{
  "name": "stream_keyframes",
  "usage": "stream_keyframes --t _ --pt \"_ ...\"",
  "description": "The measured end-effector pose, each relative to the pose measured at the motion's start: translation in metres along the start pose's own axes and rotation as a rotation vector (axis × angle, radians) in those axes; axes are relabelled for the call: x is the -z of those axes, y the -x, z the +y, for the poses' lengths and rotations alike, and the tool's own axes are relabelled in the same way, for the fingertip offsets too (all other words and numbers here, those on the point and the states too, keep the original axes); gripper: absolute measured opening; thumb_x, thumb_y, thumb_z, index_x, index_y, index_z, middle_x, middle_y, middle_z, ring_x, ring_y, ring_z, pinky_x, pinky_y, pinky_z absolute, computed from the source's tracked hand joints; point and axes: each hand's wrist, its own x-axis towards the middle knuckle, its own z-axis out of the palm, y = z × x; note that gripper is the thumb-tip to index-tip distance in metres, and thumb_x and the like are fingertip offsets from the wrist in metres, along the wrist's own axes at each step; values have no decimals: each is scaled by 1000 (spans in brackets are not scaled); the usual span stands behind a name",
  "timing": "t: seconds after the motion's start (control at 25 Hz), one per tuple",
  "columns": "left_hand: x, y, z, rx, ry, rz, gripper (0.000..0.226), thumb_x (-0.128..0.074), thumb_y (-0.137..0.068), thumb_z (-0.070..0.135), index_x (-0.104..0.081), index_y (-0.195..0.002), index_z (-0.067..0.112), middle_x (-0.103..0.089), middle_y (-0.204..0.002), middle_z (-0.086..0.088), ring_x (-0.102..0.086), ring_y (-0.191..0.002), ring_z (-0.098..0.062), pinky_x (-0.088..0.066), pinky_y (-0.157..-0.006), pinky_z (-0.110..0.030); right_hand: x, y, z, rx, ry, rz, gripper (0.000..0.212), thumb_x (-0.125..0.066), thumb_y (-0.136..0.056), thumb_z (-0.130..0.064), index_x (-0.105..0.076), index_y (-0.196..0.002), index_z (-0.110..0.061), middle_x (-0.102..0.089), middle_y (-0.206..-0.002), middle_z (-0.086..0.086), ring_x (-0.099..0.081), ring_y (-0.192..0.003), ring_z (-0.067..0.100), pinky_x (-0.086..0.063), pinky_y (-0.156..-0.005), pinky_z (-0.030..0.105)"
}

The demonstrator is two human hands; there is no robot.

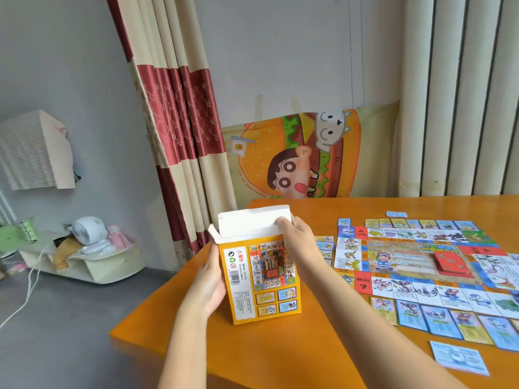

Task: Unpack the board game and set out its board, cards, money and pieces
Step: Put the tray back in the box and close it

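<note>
Orange table (280, 349): left hand (209, 279) grips box (264, 279); right hand (298, 235) pinches flap (252, 220), fingers behind it; interior hidden.

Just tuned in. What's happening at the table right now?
A person has the yellow game box standing upright on the orange table. The left hand grips the box's left side, and the right hand pinches its open top flap. To the right, the board lies unfolded, with cards lined up along its edges and a red deck on its middle. A pale blue sheet lies near the table's front edge.
</note>
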Motion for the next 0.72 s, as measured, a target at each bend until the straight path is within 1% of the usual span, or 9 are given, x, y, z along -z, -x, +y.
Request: stream_keyframes --t 0.08,0.16,0.2,0.28,0.4,0.48,0.56,0.64,0.72 --pt "-5 -1 11 -16 16 66 58 -49 -75 61 -59 -118 24 -70 -112 -7 -65 -106 -23 -46 -98 -46 1 -1 -2 -31 5 -53 16 -46 -94 -24 -57 -97 -14 -61 -89 6 -55 -78 19 -42 -65 30" --pt "-4 -1 15 -21 46 65 50 -55 -75 53 -59 -115 22 -71 -109 -8 -68 -100 -22 -50 -88 -41 3 -6 -3 -55 27 -94 13 -49 -93 -22 -60 -98 -15 -67 -99 7 -61 -91 24 -48 -81 35" --pt "-3 -1 16 -16 62 57 47 -59 -76 46 -60 -115 20 -71 -109 -9 -68 -101 -23 -49 -87 -40 4 -8 -4 -60 36 -113 12 -51 -93 -20 -60 -99 -17 -68 -104 8 -62 -99 27 -49 -90 40" --pt "-1 -2 18 1 75 47 39 -61 -80 33 -60 -113 14 -70 -109 -14 -66 -101 -28 -48 -87 -41 5 -11 -4 -45 53 -156 14 -51 -93 -16 -60 -103 -18 -69 -106 9 -63 -103 29 -48 -96 48" --pt "1 -6 25 29 41 61 16 -56 -88 14 -61 -102 8 -71 -98 -16 -64 -94 -29 -47 -88 -43 6 -15 0 -3 48 -159 17 -50 -94 -15 -56 -109 -19 -67 -106 8 -64 -100 27 -50 -93 47" --pt "2 -9 28 34 27 78 12 -55 -89 9 -62 -98 7 -69 -96 -17 -64 -91 -29 -45 -90 -45 6 -14 4 -1 -15 -119 16 -55 -92 -18 -51 -107 -22 -65 -107 7 -64 -97 25 -53 -89 44" --pt "2 -11 28 -1 36 97 11 -55 -88 5 -62 -97 8 -69 -97 -16 -64 -90 -28 -48 -87 -43 5 -11 8 19 -82 -33 22 -63 -89 -21 -48 -104 -18 -63 -103 6 -63 -87 20 -53 -76 35" --pt "1 -11 28 -87 27 121 19 -55 -88 0 -64 -99 13 -71 -94 -12 -66 -86 -25 -51 -79 -36 2 -8 14 152 -93 74 27 -67 -87 -26 -49 -103 -14 -59 -96 5 -57 -80 15 -46 -65 25" --pt "0 -10 29 -183 -18 111 27 -53 -88 -3 -66 -101 17 -73 -89 -5 -69 -80 -20 -54 -72 -31 0 -4 20 336 -92 101 21 -67 -87 -27 -54 -97 -13 -62 -94 5 -55 -83 12 -43 -69 22"
